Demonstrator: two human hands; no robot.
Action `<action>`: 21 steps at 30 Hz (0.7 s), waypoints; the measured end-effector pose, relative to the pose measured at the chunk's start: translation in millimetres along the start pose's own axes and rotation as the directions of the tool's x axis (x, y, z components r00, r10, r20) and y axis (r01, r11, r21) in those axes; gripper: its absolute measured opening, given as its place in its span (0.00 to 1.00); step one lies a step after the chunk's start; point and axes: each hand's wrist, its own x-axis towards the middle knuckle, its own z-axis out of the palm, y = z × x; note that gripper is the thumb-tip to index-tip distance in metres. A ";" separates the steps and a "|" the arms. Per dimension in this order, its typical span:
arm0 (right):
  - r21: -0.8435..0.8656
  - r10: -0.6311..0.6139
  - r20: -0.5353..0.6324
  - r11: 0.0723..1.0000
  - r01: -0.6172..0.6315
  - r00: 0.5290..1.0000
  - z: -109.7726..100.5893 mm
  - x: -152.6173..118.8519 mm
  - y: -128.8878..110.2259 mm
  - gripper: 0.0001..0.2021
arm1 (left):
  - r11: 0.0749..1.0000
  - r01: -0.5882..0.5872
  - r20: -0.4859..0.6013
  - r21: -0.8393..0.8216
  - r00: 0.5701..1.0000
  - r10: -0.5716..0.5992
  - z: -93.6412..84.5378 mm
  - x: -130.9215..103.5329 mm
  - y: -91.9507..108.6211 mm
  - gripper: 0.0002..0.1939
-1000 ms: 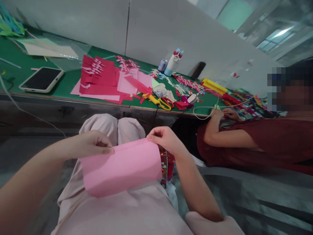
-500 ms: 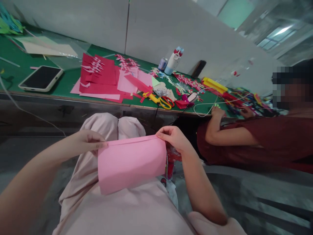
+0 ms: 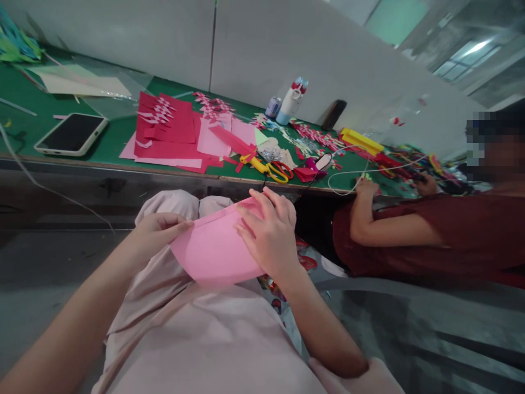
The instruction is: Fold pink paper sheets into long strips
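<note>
A pink sheet of paper (image 3: 217, 243) is held above my lap, tilted and bowed, with a narrow folded strip along its upper edge. My left hand (image 3: 158, 235) is closed in a pinch on its upper left corner. Across the right part of the sheet lies my right hand (image 3: 270, 230), back of the hand toward me, its fingers spread and touching the paper. The sheet's right end is partly hidden by that hand.
On the green table (image 3: 123, 126) are red paper sheets (image 3: 172, 131), yellow-handled scissors (image 3: 276, 172), a phone (image 3: 71, 133), a white bottle (image 3: 291, 104), a can (image 3: 272, 107) and woven paper strips (image 3: 213, 106). A co-worker in a dark red shirt (image 3: 402, 235) sits at right.
My right hand has left its pinch at the upper right corner and spread over the sheet. The paper has risen slightly and curved more. My left hand keeps its corner.
</note>
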 end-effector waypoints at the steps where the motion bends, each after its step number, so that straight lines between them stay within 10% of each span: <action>1: -0.024 -0.009 0.004 1.000 0.009 1.000 -1.9 1.2 -4.0 0.14 | 1.000 0.009 -0.005 -0.003 1.000 -0.009 1.6 -0.6 2.8 0.22; 10: 0.264 -0.268 0.066 0.934 0.242 0.961 8.1 6.9 -19.1 0.19 | 0.996 0.001 0.111 -0.086 0.994 0.009 11.1 -7.2 19.0 0.20; 21: 0.452 -0.153 0.081 0.886 0.101 0.985 22.8 4.2 -11.2 0.26 | 0.893 0.133 0.220 -0.431 0.975 -0.039 19.5 -28.7 17.4 0.19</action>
